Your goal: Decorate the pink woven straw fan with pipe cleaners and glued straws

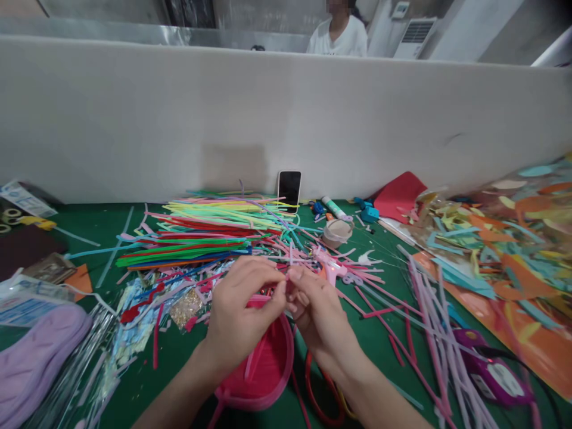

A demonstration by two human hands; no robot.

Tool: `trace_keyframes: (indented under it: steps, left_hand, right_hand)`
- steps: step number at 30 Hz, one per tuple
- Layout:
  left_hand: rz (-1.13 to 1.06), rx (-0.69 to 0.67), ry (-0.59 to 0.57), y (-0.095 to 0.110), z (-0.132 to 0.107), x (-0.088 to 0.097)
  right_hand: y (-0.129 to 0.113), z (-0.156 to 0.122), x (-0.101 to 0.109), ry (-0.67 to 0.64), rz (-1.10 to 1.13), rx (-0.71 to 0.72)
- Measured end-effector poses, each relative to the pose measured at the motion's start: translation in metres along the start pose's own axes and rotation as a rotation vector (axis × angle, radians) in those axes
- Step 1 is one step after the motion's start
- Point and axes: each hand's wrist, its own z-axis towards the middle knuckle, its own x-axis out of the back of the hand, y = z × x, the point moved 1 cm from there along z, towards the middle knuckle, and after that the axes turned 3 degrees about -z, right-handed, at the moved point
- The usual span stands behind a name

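Observation:
My left hand [250,310] and my right hand [319,313] meet at the fingertips near the middle of the view. Both are closed in a pinch on a thin pale pink pipe cleaner [291,253], whose end points upward; the rest is hidden by my fingers. Directly below lies a deep pink, shallow shape with a raised rim [286,369], partly covered by my left hand and forearm. Beside it, under my right wrist, show red-orange looped handles [313,387], apparently of scissors.
Bundled coloured pipe cleaners [201,235] lie behind my hands, with a phone [289,189] against the white partition [286,119]. Right are a pink glue gun [328,265], lilac stems [440,339], a purple corded device [491,369] and paper scraps [504,238]. A person [342,33] is beyond.

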Motion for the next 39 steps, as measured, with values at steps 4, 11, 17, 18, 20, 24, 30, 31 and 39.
trace_keyframes:
  steps: [4, 11, 17, 18, 20, 24, 30, 31, 39]
  left_hand:
    - [-0.023, 0.189, -0.028, 0.002, 0.001, 0.005]
    - [-0.065, 0.360, -0.197, 0.003, 0.005, 0.012]
    - [-0.030, 0.268, -0.271, 0.006, 0.005, 0.013]
    - [-0.024, 0.246, -0.280, 0.006, 0.005, 0.013]
    - [-0.018, 0.200, -0.288, 0.007, 0.004, 0.013]
    - [-0.044, 0.115, -0.253, 0.007, 0.003, 0.013]
    - [-0.096, 0.020, -0.085, 0.010, 0.003, 0.007]
    - [-0.100, 0.000, -0.067, 0.011, 0.002, 0.007]
    - [-0.149, 0.224, -0.021, 0.007, 0.003, 0.006]
  right_hand:
    - [-0.015, 0.002, 0.010, -0.168, -0.276, 0.142]
    - [-0.041, 0.000, 0.019, -0.295, -0.711, 0.300]
    - [-0.053, -0.002, 0.018, -0.382, -1.028, 0.501]
    - [-0.053, -0.002, 0.018, -0.393, -1.048, 0.501]
    - [-0.053, -0.002, 0.018, -0.404, -1.027, 0.472]
    - [-0.048, -0.002, 0.018, -0.350, -0.872, 0.405]
    - [-0.037, -0.004, 0.014, -0.216, -0.632, 0.320]
    - [-0.035, -0.003, 0.013, -0.203, -0.578, 0.275]
    - [-0.029, -0.002, 0.013, -0.213, -0.462, 0.215]
